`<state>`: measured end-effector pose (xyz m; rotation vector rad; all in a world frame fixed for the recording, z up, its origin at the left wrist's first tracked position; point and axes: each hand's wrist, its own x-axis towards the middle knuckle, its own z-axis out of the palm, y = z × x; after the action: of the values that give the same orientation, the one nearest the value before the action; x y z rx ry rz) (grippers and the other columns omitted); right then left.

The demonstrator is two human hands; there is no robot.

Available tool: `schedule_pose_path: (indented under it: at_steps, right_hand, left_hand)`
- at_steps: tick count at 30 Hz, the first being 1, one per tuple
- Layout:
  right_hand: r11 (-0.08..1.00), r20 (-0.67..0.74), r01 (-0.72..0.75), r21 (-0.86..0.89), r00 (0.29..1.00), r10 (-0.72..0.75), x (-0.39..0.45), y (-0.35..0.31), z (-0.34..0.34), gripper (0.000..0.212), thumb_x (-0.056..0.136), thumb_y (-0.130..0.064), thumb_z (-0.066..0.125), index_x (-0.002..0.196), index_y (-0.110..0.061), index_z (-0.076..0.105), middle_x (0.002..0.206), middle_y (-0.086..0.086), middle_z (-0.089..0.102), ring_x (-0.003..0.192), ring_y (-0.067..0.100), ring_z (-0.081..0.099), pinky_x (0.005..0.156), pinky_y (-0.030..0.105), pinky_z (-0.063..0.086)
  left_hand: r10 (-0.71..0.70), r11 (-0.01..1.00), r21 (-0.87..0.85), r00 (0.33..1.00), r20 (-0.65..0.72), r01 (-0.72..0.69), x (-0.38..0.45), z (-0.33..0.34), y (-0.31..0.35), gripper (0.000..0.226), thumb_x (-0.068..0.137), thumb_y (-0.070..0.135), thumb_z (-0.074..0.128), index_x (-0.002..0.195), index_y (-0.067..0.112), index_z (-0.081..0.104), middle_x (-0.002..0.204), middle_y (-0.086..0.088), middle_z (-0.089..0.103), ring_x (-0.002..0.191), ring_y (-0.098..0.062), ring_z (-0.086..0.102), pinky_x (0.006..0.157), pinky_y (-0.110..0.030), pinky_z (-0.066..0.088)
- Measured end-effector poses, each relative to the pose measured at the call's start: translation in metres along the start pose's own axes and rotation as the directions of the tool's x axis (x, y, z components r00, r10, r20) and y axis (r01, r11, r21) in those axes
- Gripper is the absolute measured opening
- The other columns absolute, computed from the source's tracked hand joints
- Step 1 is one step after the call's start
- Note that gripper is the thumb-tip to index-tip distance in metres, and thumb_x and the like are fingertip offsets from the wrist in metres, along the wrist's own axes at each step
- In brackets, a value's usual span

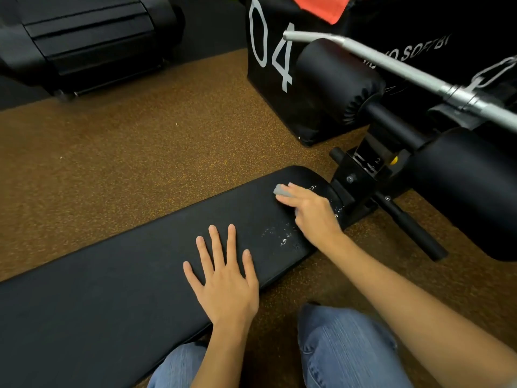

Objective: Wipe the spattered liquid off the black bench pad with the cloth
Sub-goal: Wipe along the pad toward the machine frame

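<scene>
Black bench (117,281) on brown speckled floor (140,141): right hand (309,211) presses grey cloth (282,191) beside white spatter (282,236); left hand (226,278) spread flat.

The bench pad (117,278) is plain black with white droplet speckles (282,236); the cloth (282,191) is grey (the floor (140,152) brown, flecked orange).
</scene>
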<state>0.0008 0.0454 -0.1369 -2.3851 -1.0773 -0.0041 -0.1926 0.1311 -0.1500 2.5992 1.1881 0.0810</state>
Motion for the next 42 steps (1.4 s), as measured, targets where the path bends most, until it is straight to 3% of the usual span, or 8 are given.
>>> schedule_pose_path:
  at_steps: [8,14,20,24,27,33,39,42]
  right_hand:
    - [0.928,0.126,0.338,0.159,0.925,-0.358,-0.069,-0.012,-0.003,0.057,0.075,0.021,0.057,0.122,-0.011,0.065,0.136,0.003,0.056,0.131,0.014,0.048,0.112,0.035,0.036]
    - [0.998,-0.013,-0.002,0.068,1.0,0.003,-0.027,-0.005,-0.012,0.051,0.074,0.023,0.056,0.113,-0.006,0.069,0.13,0.007,0.061,0.127,0.023,0.053,0.112,0.031,0.034]
    - [0.913,0.173,0.37,0.171,0.901,-0.398,-0.084,-0.01,-0.012,0.061,0.072,0.023,0.058,0.123,-0.01,0.063,0.138,0.004,0.053,0.133,0.013,0.045,0.113,0.033,0.035]
    - [0.986,0.082,0.149,0.07,0.985,-0.154,-0.052,0.016,-0.033,0.052,0.077,0.022,0.058,0.12,-0.007,0.065,0.134,0.007,0.057,0.129,0.019,0.05,0.11,0.04,0.039]
    - [0.996,0.013,0.031,0.083,0.999,-0.032,-0.038,0.0,-0.023,0.052,0.076,0.023,0.055,0.118,-0.006,0.066,0.133,0.008,0.058,0.129,0.021,0.05,0.114,0.032,0.033]
    - [0.895,0.177,0.38,0.233,0.889,-0.423,-0.103,-0.013,-0.013,0.061,0.071,0.021,0.064,0.123,-0.011,0.061,0.139,0.003,0.051,0.133,0.012,0.045,0.111,0.032,0.038]
    - [0.995,-0.024,-0.029,0.098,0.999,0.032,-0.063,0.032,-0.042,0.049,0.081,0.019,0.058,0.121,-0.009,0.064,0.136,0.007,0.055,0.133,0.019,0.046,0.116,0.033,0.031]
    - [0.992,0.031,0.025,0.122,0.999,-0.029,-0.072,0.013,-0.031,0.053,0.078,0.022,0.056,0.121,-0.008,0.064,0.137,0.006,0.054,0.134,0.018,0.044,0.115,0.035,0.032]
  left_hand:
    - [-0.006,1.0,-0.005,1.0,-0.005,0.006,0.0,0.002,0.0,0.055,0.103,0.053,0.008,0.154,0.046,-0.01,0.166,0.011,-0.014,0.154,-0.018,-0.014,0.123,-0.053,-0.003]
    - [-0.004,1.0,-0.006,1.0,0.002,0.004,0.0,0.001,0.0,0.056,0.102,0.053,0.011,0.155,0.046,-0.008,0.166,0.011,-0.013,0.154,-0.017,-0.015,0.122,-0.052,-0.004]
    - [0.001,1.0,-0.004,1.0,0.0,-0.001,-0.001,-0.001,-0.001,0.056,0.103,0.052,0.013,0.155,0.045,-0.007,0.166,0.01,-0.012,0.154,-0.018,-0.013,0.122,-0.052,-0.004]
    - [-0.002,1.0,-0.016,1.0,0.015,0.002,-0.001,-0.003,0.0,0.056,0.102,0.052,0.012,0.155,0.046,-0.008,0.166,0.011,-0.013,0.154,-0.017,-0.015,0.122,-0.052,-0.005]
    - [-0.005,1.0,-0.019,1.0,0.019,0.005,-0.001,-0.003,0.0,0.056,0.102,0.052,0.011,0.155,0.046,-0.008,0.166,0.011,-0.014,0.153,-0.017,-0.016,0.122,-0.052,-0.006]
    - [0.009,1.0,0.002,1.0,0.007,-0.009,-0.001,-0.003,-0.002,0.054,0.103,0.052,0.005,0.154,0.045,-0.009,0.166,0.01,-0.014,0.154,-0.018,-0.014,0.122,-0.052,-0.005]
    - [0.006,1.0,0.001,1.0,0.021,-0.006,-0.001,-0.003,-0.001,0.057,0.102,0.053,0.009,0.155,0.045,-0.008,0.166,0.01,-0.013,0.154,-0.018,-0.015,0.122,-0.052,-0.005]
    - [0.002,1.0,-0.005,1.0,0.012,-0.002,-0.002,-0.003,-0.001,0.057,0.101,0.053,0.01,0.155,0.045,-0.007,0.167,0.01,-0.011,0.154,-0.018,-0.014,0.122,-0.052,-0.005]
